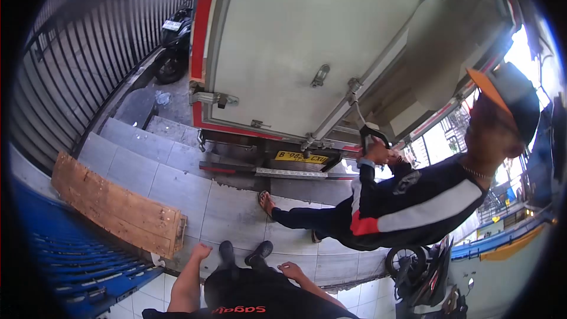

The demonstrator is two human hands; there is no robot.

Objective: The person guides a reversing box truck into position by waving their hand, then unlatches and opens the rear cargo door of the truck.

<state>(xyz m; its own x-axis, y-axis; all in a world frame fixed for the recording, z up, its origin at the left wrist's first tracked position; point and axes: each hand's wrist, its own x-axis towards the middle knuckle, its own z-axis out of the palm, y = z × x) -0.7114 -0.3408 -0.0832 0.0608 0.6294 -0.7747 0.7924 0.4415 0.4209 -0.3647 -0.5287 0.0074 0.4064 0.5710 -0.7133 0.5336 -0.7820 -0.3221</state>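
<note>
My left hand [202, 251] hangs low on the left, its fingers loosely bent with nothing visible in them. It is nearest to the end of a worn wooden board [118, 204]. On the other side of my body, my right hand [290, 270] also hangs loose over the tiled floor and holds nothing that I can see. Ahead stands the closed rear of a box truck [283, 41] with metal latches and a yellow number plate [301, 158]. At its right door, another person [407, 212] in a cap and dark jacket grips a black handle-shaped piece [375, 133] with their hands.
A dark metal fence [100, 41] runs along the left, with a parked motorcycle [171, 53] beyond it. Blue slatted metal [77, 260] lies at lower left. Another motorcycle [419, 277] stands at lower right. Tiled steps [177, 183] lead toward the truck's bumper [277, 172].
</note>
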